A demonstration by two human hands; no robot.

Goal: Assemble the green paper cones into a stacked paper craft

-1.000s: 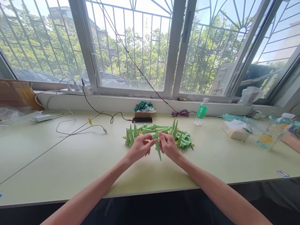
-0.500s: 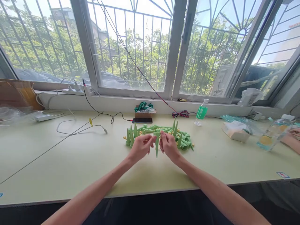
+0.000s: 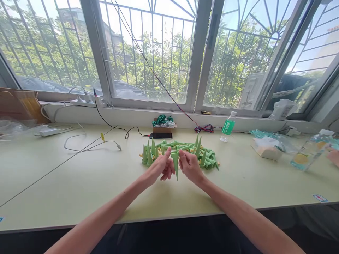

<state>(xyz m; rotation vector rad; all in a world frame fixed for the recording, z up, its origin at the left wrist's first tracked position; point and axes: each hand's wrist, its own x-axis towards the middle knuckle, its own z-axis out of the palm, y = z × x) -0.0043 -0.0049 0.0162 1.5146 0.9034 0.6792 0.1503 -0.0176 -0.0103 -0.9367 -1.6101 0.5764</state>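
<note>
A green cone-shaped plastic spike (image 3: 175, 164) hangs point down between my hands, wide end up. My right hand (image 3: 189, 165) pinches its top rim. My left hand (image 3: 161, 166) is just left of the spike with its fingers loosened and spread, touching or nearly touching it. Behind the hands lies a pile of green spikes (image 3: 185, 150) with small yellow pieces among them. A few green spikes (image 3: 148, 155) stand upright at the pile's left end.
A black phone (image 3: 160, 135) and a small box of green material (image 3: 163, 122) sit behind the pile. Cables (image 3: 90, 141) trail across the left of the pale table (image 3: 79, 183). A water bottle (image 3: 227, 127), a bagged item (image 3: 266, 146) and a drink bottle (image 3: 308, 151) stand right. Another person's hand (image 3: 334, 157) shows at far right.
The spike has swung from slanted to hanging straight down. My left hand has let go of it and opened, while my right hand keeps its pinch.
</note>
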